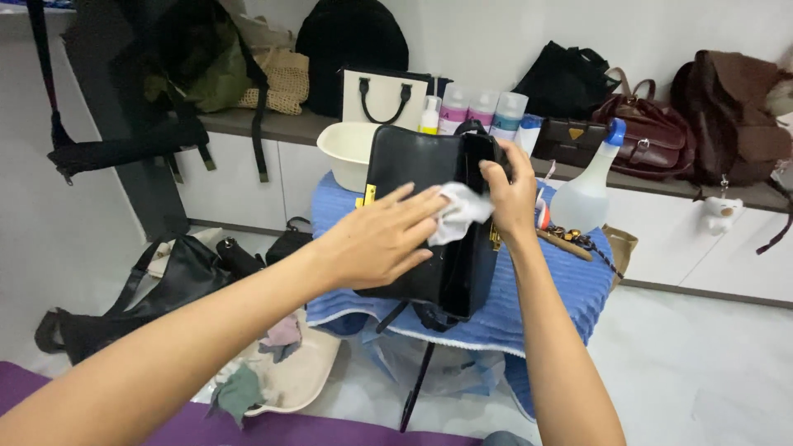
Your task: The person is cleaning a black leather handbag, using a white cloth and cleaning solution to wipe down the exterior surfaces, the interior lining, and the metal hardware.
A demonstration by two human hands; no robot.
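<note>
Here the left hand (376, 239) presses a white cloth (456, 213) on the black handbag (429, 223), right hand (510, 194) gripping its edge.

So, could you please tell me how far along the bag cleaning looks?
In hand: the left hand presses a white cloth on the black handbag, steadied by the right hand. Used rags suggest earlier wiping. Possibly left: bags on the floor.
</note>
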